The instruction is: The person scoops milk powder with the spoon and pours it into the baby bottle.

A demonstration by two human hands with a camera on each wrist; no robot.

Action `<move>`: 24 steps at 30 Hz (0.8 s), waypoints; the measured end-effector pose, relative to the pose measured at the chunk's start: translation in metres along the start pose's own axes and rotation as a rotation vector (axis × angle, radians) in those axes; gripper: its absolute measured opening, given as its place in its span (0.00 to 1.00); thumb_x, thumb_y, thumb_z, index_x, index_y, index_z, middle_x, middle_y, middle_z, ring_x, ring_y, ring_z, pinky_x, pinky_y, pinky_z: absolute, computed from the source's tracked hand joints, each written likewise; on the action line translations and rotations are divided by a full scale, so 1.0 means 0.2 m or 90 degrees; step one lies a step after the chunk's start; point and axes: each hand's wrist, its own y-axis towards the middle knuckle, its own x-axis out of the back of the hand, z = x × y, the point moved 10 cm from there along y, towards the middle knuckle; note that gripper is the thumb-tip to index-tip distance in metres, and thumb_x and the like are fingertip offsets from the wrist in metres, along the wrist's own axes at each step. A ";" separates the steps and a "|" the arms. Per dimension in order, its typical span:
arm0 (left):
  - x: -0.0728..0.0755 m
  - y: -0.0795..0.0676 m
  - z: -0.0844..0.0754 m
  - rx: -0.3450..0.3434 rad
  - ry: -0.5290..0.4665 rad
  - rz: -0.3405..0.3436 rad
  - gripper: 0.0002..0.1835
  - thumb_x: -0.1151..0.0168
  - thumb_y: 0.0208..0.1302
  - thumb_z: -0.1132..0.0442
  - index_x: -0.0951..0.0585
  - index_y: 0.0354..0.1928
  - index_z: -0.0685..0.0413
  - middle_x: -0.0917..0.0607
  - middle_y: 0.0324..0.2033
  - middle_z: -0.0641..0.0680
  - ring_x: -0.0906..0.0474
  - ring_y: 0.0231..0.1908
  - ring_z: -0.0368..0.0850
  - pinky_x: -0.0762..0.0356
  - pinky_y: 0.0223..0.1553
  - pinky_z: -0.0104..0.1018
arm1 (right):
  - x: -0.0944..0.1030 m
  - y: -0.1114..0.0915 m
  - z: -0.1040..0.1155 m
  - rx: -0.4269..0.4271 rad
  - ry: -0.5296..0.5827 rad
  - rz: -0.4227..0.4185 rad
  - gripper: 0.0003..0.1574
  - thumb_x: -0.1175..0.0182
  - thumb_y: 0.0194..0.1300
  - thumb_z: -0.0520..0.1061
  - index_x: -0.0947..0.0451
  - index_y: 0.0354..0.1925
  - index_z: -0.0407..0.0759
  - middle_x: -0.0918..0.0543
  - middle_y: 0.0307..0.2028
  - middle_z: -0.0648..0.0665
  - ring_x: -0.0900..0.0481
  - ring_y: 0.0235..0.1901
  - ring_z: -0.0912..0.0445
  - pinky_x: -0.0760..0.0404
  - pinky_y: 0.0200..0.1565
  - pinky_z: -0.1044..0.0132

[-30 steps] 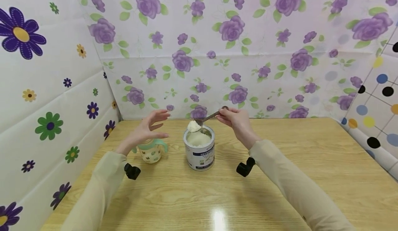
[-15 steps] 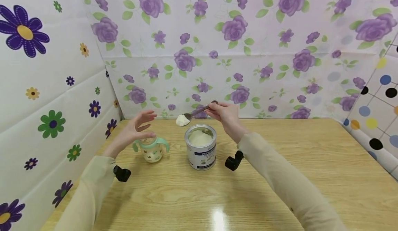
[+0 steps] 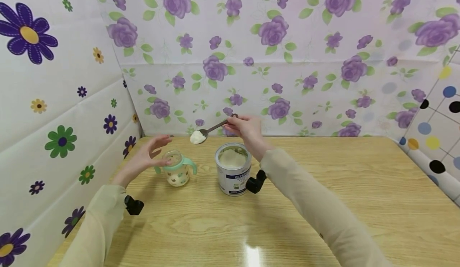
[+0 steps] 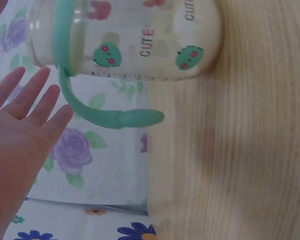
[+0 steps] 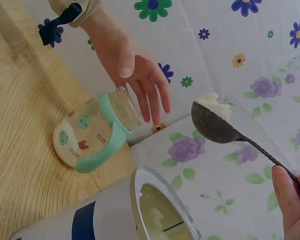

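Observation:
My right hand [image 3: 248, 131] pinches the handle of a dark spoon [image 3: 212, 129], its bowl heaped with white powder [image 3: 197, 137]. The spoon hangs between the tin and the bottle, higher than both. A baby bottle [image 4: 135, 40] with mint-green handles and small cartoon prints stands uncapped on the table. Beside its open mouth my left hand [image 3: 146, 159] is held with fingers spread and relaxed, holding nothing. Below the right hand stands an open tin [image 3: 233, 177] with pale powder inside; in the right wrist view, a dark thin line shows on that powder.
The wooden table [image 3: 201, 227] runs up to a flowered cloth [image 3: 244, 79] at the back. Another flower-print cloth [image 3: 61, 111] rises along the left, close to the left forearm. A dotted cloth [image 3: 438, 139] borders the right side.
My right hand has lifted the loaded spoon out of the tin and carried it left towards the bottle. The left hand has shifted left and lower, uncovering the bottle's mouth.

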 end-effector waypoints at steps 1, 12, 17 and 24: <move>0.00 0.00 0.02 0.005 -0.002 0.002 0.41 0.35 0.54 0.70 0.46 0.67 0.58 0.41 0.63 0.61 0.49 0.62 0.58 0.55 0.59 0.56 | -0.01 0.00 0.00 0.002 -0.001 0.001 0.12 0.42 0.58 0.30 0.23 0.42 0.25 0.19 0.31 0.32 0.18 0.29 0.49 0.22 0.36 0.65; -0.02 -0.03 0.13 0.055 0.005 0.016 0.41 0.31 0.50 0.62 0.41 0.64 0.56 0.39 0.62 0.58 0.48 0.61 0.58 0.49 0.56 0.58 | -0.11 0.00 -0.06 -0.015 -0.011 0.004 0.10 0.41 0.57 0.29 0.22 0.40 0.26 0.19 0.30 0.33 0.18 0.29 0.48 0.22 0.35 0.65; -0.03 -0.02 0.16 0.073 0.019 0.013 0.40 0.30 0.49 0.61 0.40 0.64 0.56 0.38 0.61 0.59 0.46 0.59 0.59 0.46 0.55 0.58 | -0.15 0.01 -0.09 -0.019 -0.016 -0.001 0.10 0.41 0.56 0.28 0.22 0.39 0.25 0.19 0.29 0.32 0.18 0.27 0.49 0.22 0.34 0.65; -0.03 -0.02 0.20 0.102 0.027 0.013 0.41 0.30 0.49 0.63 0.40 0.64 0.58 0.35 0.57 0.61 0.42 0.57 0.59 0.41 0.52 0.57 | -0.19 0.01 -0.15 -0.042 -0.025 -0.007 0.12 0.41 0.56 0.29 0.23 0.42 0.26 0.19 0.30 0.33 0.18 0.28 0.49 0.22 0.33 0.66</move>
